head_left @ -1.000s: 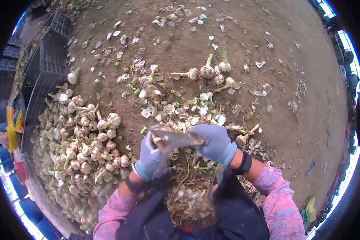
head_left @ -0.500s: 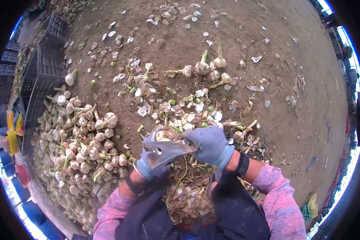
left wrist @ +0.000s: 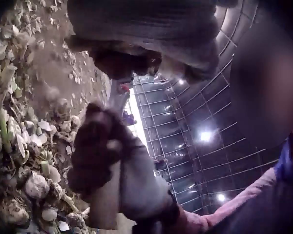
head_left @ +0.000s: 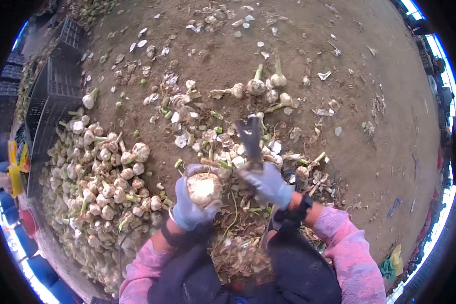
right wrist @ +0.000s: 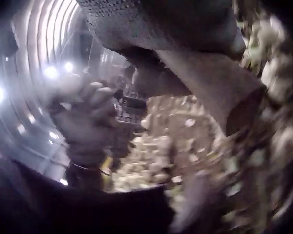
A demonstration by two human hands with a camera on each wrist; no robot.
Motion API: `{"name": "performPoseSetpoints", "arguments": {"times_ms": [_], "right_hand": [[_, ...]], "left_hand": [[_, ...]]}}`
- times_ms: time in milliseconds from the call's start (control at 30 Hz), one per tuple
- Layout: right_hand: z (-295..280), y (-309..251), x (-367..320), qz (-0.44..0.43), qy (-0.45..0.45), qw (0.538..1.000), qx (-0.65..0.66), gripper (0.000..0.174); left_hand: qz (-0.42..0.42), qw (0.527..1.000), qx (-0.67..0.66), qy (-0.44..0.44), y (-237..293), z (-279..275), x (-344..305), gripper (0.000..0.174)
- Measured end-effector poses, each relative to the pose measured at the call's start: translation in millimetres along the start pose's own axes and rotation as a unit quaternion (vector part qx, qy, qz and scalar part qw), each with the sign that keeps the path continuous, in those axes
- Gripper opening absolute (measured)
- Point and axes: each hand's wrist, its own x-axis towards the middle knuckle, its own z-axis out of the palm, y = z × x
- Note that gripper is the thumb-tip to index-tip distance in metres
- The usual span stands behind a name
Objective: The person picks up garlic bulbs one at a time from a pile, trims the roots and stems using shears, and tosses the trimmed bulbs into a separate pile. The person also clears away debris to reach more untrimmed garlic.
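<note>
A gloved left hand (head_left: 187, 205) holds a large garlic bulb (head_left: 204, 188), its broad white trimmed face turned up to the head camera. Beside it, the gloved right hand (head_left: 268, 185) grips a knife (head_left: 250, 139) whose wide, dull blade points forward over the ground, blurred in the head view. Knife and bulb are apart. In the left wrist view the right hand (left wrist: 141, 180) shows gripping a pale handle (left wrist: 106, 200). The right wrist view shows the left hand (right wrist: 85, 122) in blur.
A big heap of garlic bulbs (head_left: 99, 187) lies at the left against black plastic crates (head_left: 61, 86). Several bulbs with stems (head_left: 258, 87) lie ahead on the dirt floor (head_left: 349, 142). Peels and cut stem pieces (head_left: 218, 137) litter the ground between.
The knife has swung from lying across in front of the left hand to pointing forward, away from the bulb. The bulb has turned, and its white face now shows upward.
</note>
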Motion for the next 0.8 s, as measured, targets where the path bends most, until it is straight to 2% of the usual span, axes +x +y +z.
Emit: {"name": "performPoseSetpoints", "arguments": {"times_ms": [33, 67, 100, 133, 200, 233, 300, 333, 367, 400, 467, 500, 567, 600, 633, 700, 733, 767, 800], "right_hand": [[13, -4, -8, 0.031, -0.080, 0.987, 0.133, 0.029], [16, 4, -8, -0.005, -0.134, 0.974, 0.185, 0.031], [24, 0, -8, -0.026, -0.142, 0.955, 0.258, 0.030], [31, -5, -8, -0.047, -0.149, 0.931, 0.328, 0.030], [26, -9, -8, -0.118, -0.117, 0.961, 0.223, 0.027], [25, -12, -7, -0.154, -0.101, 0.968, 0.169, 0.025], [24, -19, -10, -0.201, -0.060, 0.975, 0.072, 0.021], [23, -21, -11, -0.223, -0.039, 0.974, 0.022, 0.019], [24, -17, -9, -0.243, -0.032, 0.969, 0.015, 0.018], [25, -10, -4, -0.264, -0.025, 0.964, 0.008, 0.017], [26, 1, 3, -0.305, -0.013, 0.952, -0.007, 0.015], [20, -15, -5, -0.379, 0.038, 0.907, -0.180, 0.019], [13, -28, -15, -0.419, 0.060, 0.878, -0.224, 0.018], [11, -30, -17, -0.438, 0.072, 0.862, -0.245, 0.018], [8, -28, -16, -0.440, 0.064, 0.866, -0.229, 0.012], [-18, 9, 12, -0.271, 0.048, 0.889, -0.367, 0.012], [-35, 22, 27, -0.184, 0.041, 0.882, -0.432, 0.012], [-48, 24, 38, -0.164, 0.050, 0.865, -0.471, 0.011], [-60, 27, 47, -0.140, 0.056, 0.849, -0.507, 0.011]], "left_hand": [[0.044, 0.999, 0.004, -0.009, -8, 10, 4, 0.062], [0.089, 0.996, 0.010, -0.018, -13, 15, 10, 0.063], [0.148, 0.967, 0.191, -0.082, 1, 11, 21, 0.070], [0.149, 0.964, 0.209, -0.074, 0, 10, 20, 0.074], [0.152, 0.956, 0.246, -0.053, -4, 9, 18, 0.082], [0.129, 0.967, 0.209, -0.072, 2, 10, 18, 0.086], [0.041, 0.997, 0.056, -0.026, 3, 23, 8, 0.078], [-0.065, 0.994, -0.075, -0.046, 4, 23, 7, 0.070], [-0.178, 0.957, -0.226, -0.032, 8, 22, 8, 0.063], [-0.280, 0.896, -0.344, 0.010, 12, 22, 8, 0.056], [-0.344, 0.897, -0.278, 0.019, 14, 21, 12, 0.053], [-0.292, 0.937, -0.189, 0.022, 11, 19, 10, 0.040], [-0.247, 0.950, -0.191, 0.011, -18, 13, -3, 0.033], [-0.225, 0.955, -0.192, 0.005, -15, 13, 1, 0.030], [-0.230, 0.961, -0.151, 0.001, -8, 11, 2, 0.031], [-0.307, 0.940, -0.149, -0.029, 28, 4, 11, 0.030], [-0.340, 0.928, -0.148, -0.043, 41, 1, 18, 0.030], [-0.267, 0.956, -0.105, -0.058, 19, -9, 12, 0.026], [-0.237, 0.958, -0.160, -0.028, 22, -18, 11, 0.028]]}}
